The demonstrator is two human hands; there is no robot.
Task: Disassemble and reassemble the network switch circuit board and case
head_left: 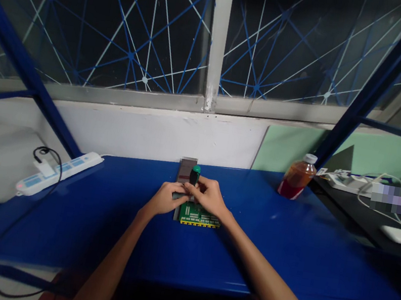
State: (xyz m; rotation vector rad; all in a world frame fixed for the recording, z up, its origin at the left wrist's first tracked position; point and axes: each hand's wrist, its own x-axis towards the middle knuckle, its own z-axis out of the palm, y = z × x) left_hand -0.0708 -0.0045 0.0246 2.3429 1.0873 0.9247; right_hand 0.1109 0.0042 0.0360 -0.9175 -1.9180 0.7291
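My right hand (211,196) is closed around a screwdriver (195,174) with a green-capped black handle, held upright. Beneath both hands lies a green circuit board (197,214) with a yellow strip along its near edge. My left hand (166,199) is pinched at the board's upper left, its fingertips close to the screwdriver. A small dark piece (179,196) shows between the left fingers; its kind is not clear. Behind the hands and partly covered by them is a long dark flat object (186,171). My fingers hide the screwdriver's tip.
The blue tabletop (105,216) carries a white power strip (61,175) with a black cable at left. A drink bottle (298,176) stands at the back right. Beyond it, a black surface (359,212) holds white cables and a white device (399,236). Blue posts flank the table.
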